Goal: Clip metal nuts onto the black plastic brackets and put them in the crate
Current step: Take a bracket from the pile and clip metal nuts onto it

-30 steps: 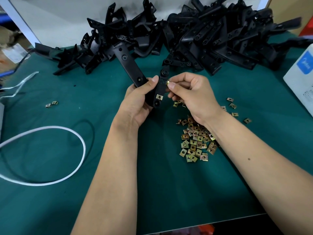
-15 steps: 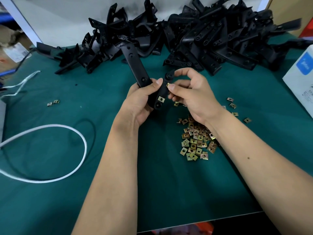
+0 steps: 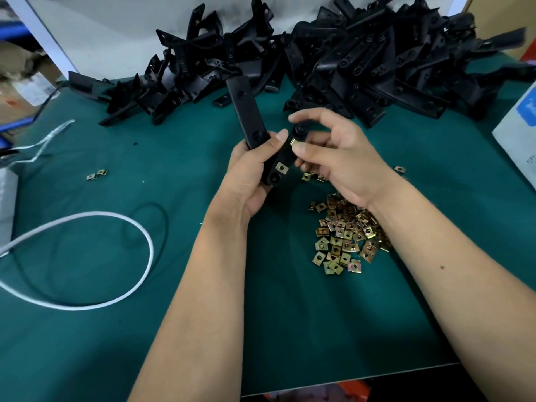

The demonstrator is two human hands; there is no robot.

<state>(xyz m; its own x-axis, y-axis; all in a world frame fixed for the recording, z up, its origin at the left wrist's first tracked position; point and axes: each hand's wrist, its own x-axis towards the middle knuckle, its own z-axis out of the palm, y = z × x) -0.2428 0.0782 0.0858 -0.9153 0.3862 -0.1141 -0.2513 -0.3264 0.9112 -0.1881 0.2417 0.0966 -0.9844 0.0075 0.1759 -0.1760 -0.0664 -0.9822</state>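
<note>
The left hand point(image 3: 249, 172) is closed around a black plastic V-shaped bracket point(image 3: 249, 117), thumb pressed on its front face, holding it above the green-covered bench point(image 3: 145, 329). 1 long arm of the bracket points up and away; the shorter arm slants toward the right hand. 1 brass-coloured square metal clip nut point(image 3: 281, 168) is already seated on the shorter arm near its lower end. The right hand point(image 3: 336, 158) pinches a second brass-coloured clip nut point(image 3: 292, 141) between thumb and a finger, touching the bracket edge higher up; the index finger is raised and curled over the bracket tip.

A loose pile of brass-coloured clip nuts point(image 3: 345, 236) lies on the bench under the right wrist. A large heap of black plastic brackets point(image 3: 362, 62) fills the far side of the bench. 2 stray clip nuts point(image 3: 96, 174) lie well to the left, near a looped white cable point(image 3: 124, 224). A white box point(image 3: 519, 132) sits at the right edge.
</note>
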